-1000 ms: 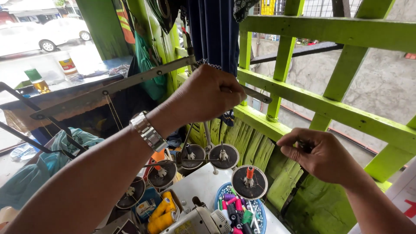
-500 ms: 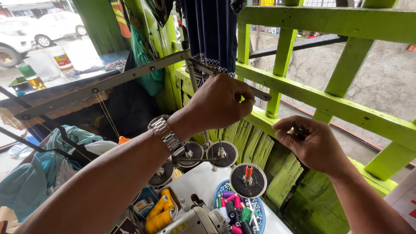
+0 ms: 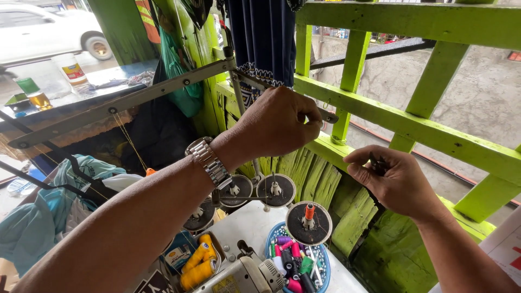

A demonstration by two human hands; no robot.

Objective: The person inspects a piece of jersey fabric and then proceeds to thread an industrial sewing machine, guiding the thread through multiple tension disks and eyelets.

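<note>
The left hand [image 3: 274,127] is raised at the end of a long forearm that runs up from the near left, a metal wristwatch [image 3: 209,161] on the wrist. Its back faces the camera, the fingers curled in and the thumb and forefinger pressed together at the far right tip of the metal thread-guide arm [image 3: 125,100]; what they pinch there is too fine to make out. The right hand [image 3: 393,182] sits lower and to the right, well apart from the left, wrist bent, fingers folded toward the palm and closed on a small dark object [image 3: 376,163] whose kind cannot be told.

The thread-guide arm slants from the far left up toward the left hand, in front of a hanging dark blue cloth [image 3: 263,38]. Below the hands stand round black spool plates [image 3: 277,190], one carrying an orange spool [image 3: 309,211]. Nearer lie a blue basket of small thread spools [image 3: 296,260], yellow thread cones [image 3: 196,263] and the top of a sewing machine [image 3: 244,276]. A lime-green wooden frame [image 3: 401,122] crosses behind both hands.
</note>
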